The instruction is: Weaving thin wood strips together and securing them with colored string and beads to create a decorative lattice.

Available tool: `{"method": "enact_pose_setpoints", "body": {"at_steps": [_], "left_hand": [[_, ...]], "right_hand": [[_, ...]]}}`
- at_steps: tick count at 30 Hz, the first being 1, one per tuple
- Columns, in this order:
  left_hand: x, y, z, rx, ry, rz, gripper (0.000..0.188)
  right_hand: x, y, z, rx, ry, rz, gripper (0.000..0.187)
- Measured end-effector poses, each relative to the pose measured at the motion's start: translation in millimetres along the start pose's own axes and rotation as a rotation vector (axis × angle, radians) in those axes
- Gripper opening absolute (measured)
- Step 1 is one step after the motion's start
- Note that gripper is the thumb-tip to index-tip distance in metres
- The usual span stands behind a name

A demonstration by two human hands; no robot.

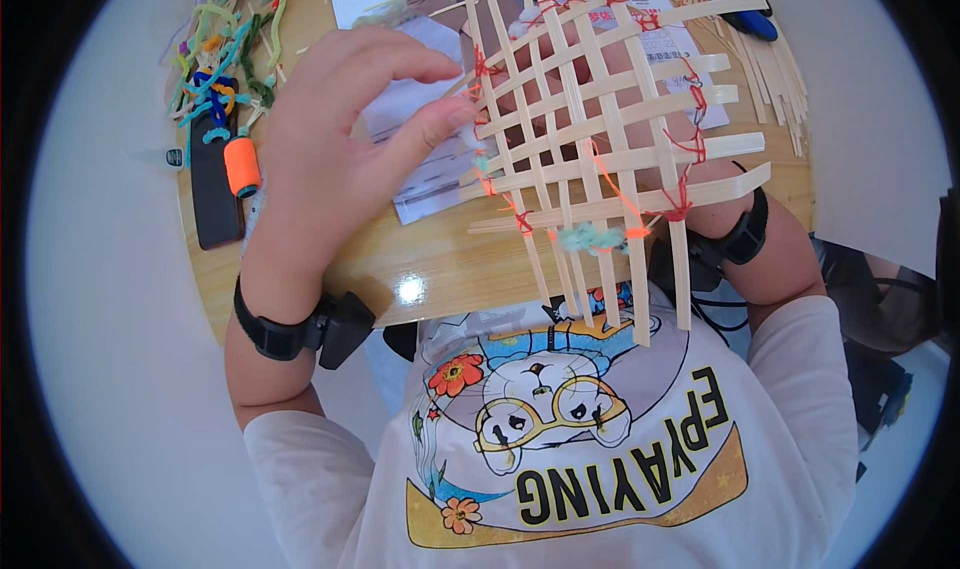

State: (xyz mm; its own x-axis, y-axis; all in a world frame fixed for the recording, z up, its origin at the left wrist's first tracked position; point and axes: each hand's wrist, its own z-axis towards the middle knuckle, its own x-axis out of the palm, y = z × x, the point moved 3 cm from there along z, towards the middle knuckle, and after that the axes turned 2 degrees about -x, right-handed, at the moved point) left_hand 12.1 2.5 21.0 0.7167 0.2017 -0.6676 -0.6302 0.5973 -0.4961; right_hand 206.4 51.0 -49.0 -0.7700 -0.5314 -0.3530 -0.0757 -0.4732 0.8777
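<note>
Left hand point(372, 119): thumb, forefinger parted at left edge of lattice point(611, 119). Right hand point(630, 99): behind lattice; finger state indeterminable, strips obstructing view.

Wooden table point(375, 277) under papers point(422, 191), dark phone point(217, 209), colourful yarn point(250, 54)

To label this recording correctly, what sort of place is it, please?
Probably a handicraft workspace: a woven lattice of pale strips, colourful yarn pieces and an orange thread spool suggest this.
</note>
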Motion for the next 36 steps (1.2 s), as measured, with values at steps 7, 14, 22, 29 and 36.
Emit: {"method": "enact_pose_setpoints", "body": {"at_steps": [7,14,22,29,36], "left_hand": [[2,-1,0,-0.011,-0.002,0.014,0.012],[-8,7,0,-0.101,-0.101,-0.031,0.009],[-44,54,-1,-0.357,-0.34,0.185,0.012],[-75,87,4,-0.56,-0.405,0.414,0.02],[-46,32,11,-0.333,-0.278,0.278,0.038]], "right_hand": [[1,9,-1,0.032,-0.004,-0.038,0.025],[-17,6,0,0.061,0.002,-0.072,0.025],[-11,11,17,-0.194,0.013,-0.323,0.026],[-25,43,21,0.275,0.019,-0.128,0.019],[-23,17,12,0.215,-0.165,0.14,0.016]]}}
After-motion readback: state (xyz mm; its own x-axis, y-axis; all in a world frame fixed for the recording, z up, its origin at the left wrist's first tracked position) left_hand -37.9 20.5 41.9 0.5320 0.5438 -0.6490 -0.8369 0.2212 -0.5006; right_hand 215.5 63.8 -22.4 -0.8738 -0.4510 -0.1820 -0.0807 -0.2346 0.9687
